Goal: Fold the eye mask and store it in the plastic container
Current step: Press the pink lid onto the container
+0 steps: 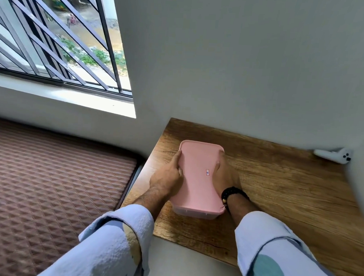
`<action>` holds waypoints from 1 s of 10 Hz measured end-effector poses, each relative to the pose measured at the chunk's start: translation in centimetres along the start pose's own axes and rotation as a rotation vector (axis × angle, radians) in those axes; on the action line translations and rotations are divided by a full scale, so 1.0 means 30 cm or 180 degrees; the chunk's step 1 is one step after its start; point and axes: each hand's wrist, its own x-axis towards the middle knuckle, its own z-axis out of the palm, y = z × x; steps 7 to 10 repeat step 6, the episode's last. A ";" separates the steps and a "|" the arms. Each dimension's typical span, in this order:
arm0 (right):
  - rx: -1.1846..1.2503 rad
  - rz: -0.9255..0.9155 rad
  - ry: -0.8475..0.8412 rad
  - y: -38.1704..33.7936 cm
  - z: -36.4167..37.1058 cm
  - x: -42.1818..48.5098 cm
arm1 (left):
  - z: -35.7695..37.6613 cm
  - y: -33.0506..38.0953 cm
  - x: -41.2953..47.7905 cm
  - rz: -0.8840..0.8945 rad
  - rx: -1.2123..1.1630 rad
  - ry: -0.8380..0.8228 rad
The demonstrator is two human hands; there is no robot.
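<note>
A rectangular plastic container (198, 179) with a pink lid and a clear base rests on the wooden table (280, 186). The lid is on. My left hand (169, 175) grips the container's left side, thumb on the lid's edge. My right hand (227, 177) holds its right side, mostly hidden behind the box; a black bead bracelet shows at that wrist. The eye mask is not visible anywhere.
A white handheld device (335, 155) lies at the table's far right corner against the wall. A brown quilted mattress (46, 183) lies left of the table. A barred window (55, 34) is at the upper left. Grey walls border the table behind and right.
</note>
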 end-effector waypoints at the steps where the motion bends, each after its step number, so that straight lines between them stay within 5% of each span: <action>1: 0.0452 0.0151 -0.0216 -0.013 -0.018 0.023 | -0.011 0.007 0.013 0.0030 -0.0028 -0.0101; 4: 0.2065 0.1255 -0.0096 -0.083 -0.011 -0.102 | -0.018 -0.075 -0.114 -0.0082 -0.0739 0.0325; 6: 0.1941 0.1121 0.0614 -0.090 0.010 -0.164 | -0.001 -0.110 -0.116 -0.0105 -0.0803 0.0577; 10: 0.1941 0.1121 0.0614 -0.090 0.010 -0.164 | -0.001 -0.110 -0.116 -0.0105 -0.0803 0.0577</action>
